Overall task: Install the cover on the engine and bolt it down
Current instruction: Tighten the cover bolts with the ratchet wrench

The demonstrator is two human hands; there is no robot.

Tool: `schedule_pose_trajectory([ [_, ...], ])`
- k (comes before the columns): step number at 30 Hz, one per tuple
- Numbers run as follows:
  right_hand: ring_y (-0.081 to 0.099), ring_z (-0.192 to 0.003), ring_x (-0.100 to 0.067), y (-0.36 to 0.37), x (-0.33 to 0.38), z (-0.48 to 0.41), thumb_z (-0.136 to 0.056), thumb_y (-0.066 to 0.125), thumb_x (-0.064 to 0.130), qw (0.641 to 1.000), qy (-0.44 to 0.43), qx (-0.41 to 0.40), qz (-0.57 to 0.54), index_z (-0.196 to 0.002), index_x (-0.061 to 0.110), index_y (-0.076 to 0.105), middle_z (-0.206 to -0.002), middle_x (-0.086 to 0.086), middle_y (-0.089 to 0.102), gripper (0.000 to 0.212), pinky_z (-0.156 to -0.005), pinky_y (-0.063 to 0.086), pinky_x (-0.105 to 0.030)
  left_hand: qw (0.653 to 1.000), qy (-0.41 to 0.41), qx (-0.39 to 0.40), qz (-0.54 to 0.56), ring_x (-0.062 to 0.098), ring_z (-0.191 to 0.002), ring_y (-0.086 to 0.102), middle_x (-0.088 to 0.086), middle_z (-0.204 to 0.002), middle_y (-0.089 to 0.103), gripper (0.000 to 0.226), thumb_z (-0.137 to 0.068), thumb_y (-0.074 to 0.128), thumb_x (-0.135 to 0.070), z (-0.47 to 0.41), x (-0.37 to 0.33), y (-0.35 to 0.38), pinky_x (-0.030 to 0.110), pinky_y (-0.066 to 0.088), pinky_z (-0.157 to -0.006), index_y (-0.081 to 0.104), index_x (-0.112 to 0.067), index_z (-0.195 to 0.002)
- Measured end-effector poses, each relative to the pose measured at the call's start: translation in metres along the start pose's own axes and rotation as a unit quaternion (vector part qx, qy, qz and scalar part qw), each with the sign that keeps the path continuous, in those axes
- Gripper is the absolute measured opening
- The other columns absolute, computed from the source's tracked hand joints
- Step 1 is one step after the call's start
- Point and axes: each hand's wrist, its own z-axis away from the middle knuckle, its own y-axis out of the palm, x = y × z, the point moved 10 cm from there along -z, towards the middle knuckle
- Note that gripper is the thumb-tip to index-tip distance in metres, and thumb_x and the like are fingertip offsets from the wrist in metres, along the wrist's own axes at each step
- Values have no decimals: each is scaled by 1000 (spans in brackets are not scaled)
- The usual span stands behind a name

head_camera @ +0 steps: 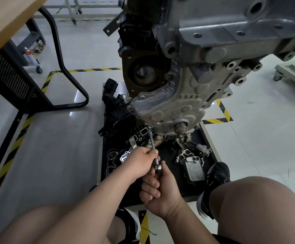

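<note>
The grey metal cover point(171, 106) sits against the lower front of the engine point(222, 32), which hangs above the floor. A ratchet with a long extension point(153, 145) runs up from my hands, and its socket meets a bolt point(150, 127) at the cover's lower left edge. My left hand point(139, 162) pinches the extension shaft just above the ratchet head point(158, 167). Just below it, my right hand point(160, 189) grips the ratchet handle, which is hidden inside my fist.
A black tray point(201, 138) under the engine holds several loose parts, among them a black plastic manifold point(118, 113) and an oil cooler point(194, 168). My knees and shoes frame the tray. A wooden workbench point(7, 20) with black legs stands at the left.
</note>
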Motion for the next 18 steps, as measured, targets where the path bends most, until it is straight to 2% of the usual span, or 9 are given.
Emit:
schedule_pose_trajectory([
  [7, 22, -30, -10, -9, 12, 0, -95, 31, 63, 989, -60, -54, 122, -57, 18, 55, -43, 2, 33, 64, -36, 24, -22, 1000, 2, -7, -10, 6, -42, 52, -11, -44, 57, 30, -96, 50, -34, -1, 0, 0, 10, 39, -42, 68, -17, -78],
  [11, 25, -34, -13, -16, 22, 2, -95, 33, 63, 968, -97, -99, 210, -64, 15, 55, -47, -1, 37, 61, -40, 26, -23, 1000, 5, -2, -20, 9, -38, 48, -8, -40, 52, 32, -96, 50, -36, -1, 0, 1, 15, 38, -44, 68, -17, -78],
  [15, 36, -37, -16, -23, 36, 8, -96, 33, 60, 919, -146, -152, 334, -71, 12, 59, -49, -3, 47, 60, -43, 32, -25, 999, 22, -11, -38, 3, -33, 40, -12, -35, 44, 34, -96, 51, -35, -2, -2, -2, 13, 31, -37, 66, -20, -69],
  [18, 46, -41, -14, -24, 51, 16, -95, 37, 59, 855, -197, -205, 435, -70, 14, 60, -51, -2, 53, 56, -42, 36, -22, 998, 23, -21, -59, 1, -37, 41, -13, -38, 44, 34, -95, 52, -37, -5, 0, -4, 17, 33, -44, 66, -20, -69],
])
